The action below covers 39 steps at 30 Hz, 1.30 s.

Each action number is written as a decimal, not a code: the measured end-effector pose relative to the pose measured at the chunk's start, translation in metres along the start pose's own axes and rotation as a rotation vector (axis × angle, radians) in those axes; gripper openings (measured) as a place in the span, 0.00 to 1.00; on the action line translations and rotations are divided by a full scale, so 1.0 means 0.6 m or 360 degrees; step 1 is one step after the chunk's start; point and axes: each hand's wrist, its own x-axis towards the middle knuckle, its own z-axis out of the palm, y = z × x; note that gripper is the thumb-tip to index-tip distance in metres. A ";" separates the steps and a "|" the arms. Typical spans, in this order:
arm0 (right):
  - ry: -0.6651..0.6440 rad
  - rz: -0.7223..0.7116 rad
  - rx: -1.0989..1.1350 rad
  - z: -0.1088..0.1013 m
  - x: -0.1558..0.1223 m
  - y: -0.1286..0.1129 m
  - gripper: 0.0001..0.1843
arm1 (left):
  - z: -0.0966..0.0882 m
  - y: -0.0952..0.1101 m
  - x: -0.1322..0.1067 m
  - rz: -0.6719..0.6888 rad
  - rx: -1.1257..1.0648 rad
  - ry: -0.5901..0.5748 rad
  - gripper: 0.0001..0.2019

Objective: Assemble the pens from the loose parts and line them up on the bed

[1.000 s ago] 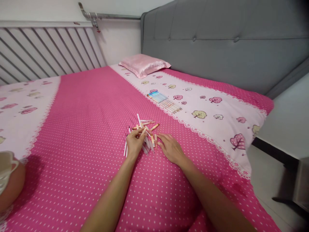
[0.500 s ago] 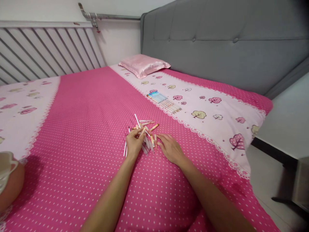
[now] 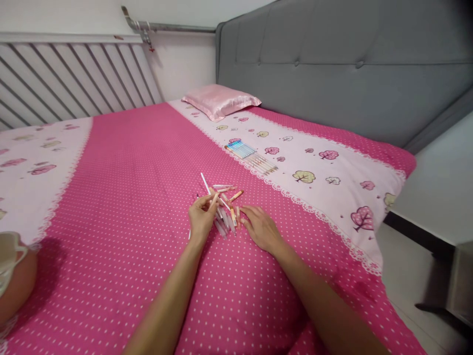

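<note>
My left hand (image 3: 201,217) is closed at the left side of a loose pile of pens (image 3: 223,224), with a pale peach pen (image 3: 215,197) between thumb and fingers. A thin white stick-like pen (image 3: 205,182) slants up just beyond the fingertips. On the right side of the pile, my right hand (image 3: 264,229) lies palm down with fingers stretched out, holding nothing. Its fingertips are close to a short pinkish pen and an orange-and-white pen (image 3: 233,217). Farther off, blue-ended and brown-tipped pens lie side by side in a neat row (image 3: 251,157).
A pink dotted bedspread (image 3: 140,197) covers the bed. At the far end rest a pink satin pillow (image 3: 221,101) and a grey padded headboard (image 3: 332,74). An orange-brown container with a pale rim (image 3: 22,276) stands at the left edge. A white radiator (image 3: 74,79) lines the wall.
My left hand has shifted slightly left with the peach pen, and the white stick-like pen has moved left too. My right hand stays where it was.
</note>
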 end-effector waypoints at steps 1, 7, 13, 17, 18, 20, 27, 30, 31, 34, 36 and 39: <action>0.0001 -0.0001 0.0002 0.000 0.000 0.000 0.20 | -0.004 0.004 0.001 -0.0001 0.0001 0.0017 0.15; -0.0020 0.0035 0.0070 0.001 0.000 0.000 0.20 | -0.027 0.038 0.004 0.0014 -0.0014 0.0094 0.16; 0.0105 0.0305 0.0663 -0.008 0.008 0.009 0.22 | 0.002 0.091 -0.041 -0.0018 -0.0114 -0.0255 0.11; 0.0144 0.0482 0.1428 -0.019 0.010 0.013 0.23 | 0.036 0.107 -0.085 -0.0166 -0.0334 -0.0731 0.12; 0.0139 0.0519 0.1580 -0.023 0.010 0.012 0.23 | 0.042 0.108 -0.093 -0.0211 -0.0374 -0.0791 0.12; 0.0133 0.0587 0.1804 -0.030 0.010 0.009 0.23 | 0.050 0.105 -0.103 -0.0256 -0.0396 -0.0842 0.12; 0.0165 0.0758 0.2140 -0.052 0.008 -0.002 0.18 | 0.048 0.099 -0.103 -0.0312 -0.0413 -0.0929 0.13; 0.0232 0.0792 0.2214 -0.056 0.008 0.001 0.16 | 0.048 0.098 -0.103 -0.0317 -0.0421 -0.0948 0.14; 0.0271 0.0802 0.2223 -0.058 0.009 0.003 0.16 | 0.048 0.097 -0.103 -0.0318 -0.0424 -0.0945 0.14; 0.0456 0.0811 0.2201 -0.068 0.009 0.010 0.20 | 0.049 0.092 -0.102 -0.0352 -0.0418 -0.0916 0.16; 0.0594 0.0818 0.2160 -0.076 0.008 0.014 0.27 | 0.050 0.088 -0.100 -0.0378 -0.0393 -0.0897 0.17; 0.0766 0.0826 0.2103 -0.087 0.008 0.015 0.36 | 0.051 0.083 -0.098 -0.0390 -0.0367 -0.0908 0.16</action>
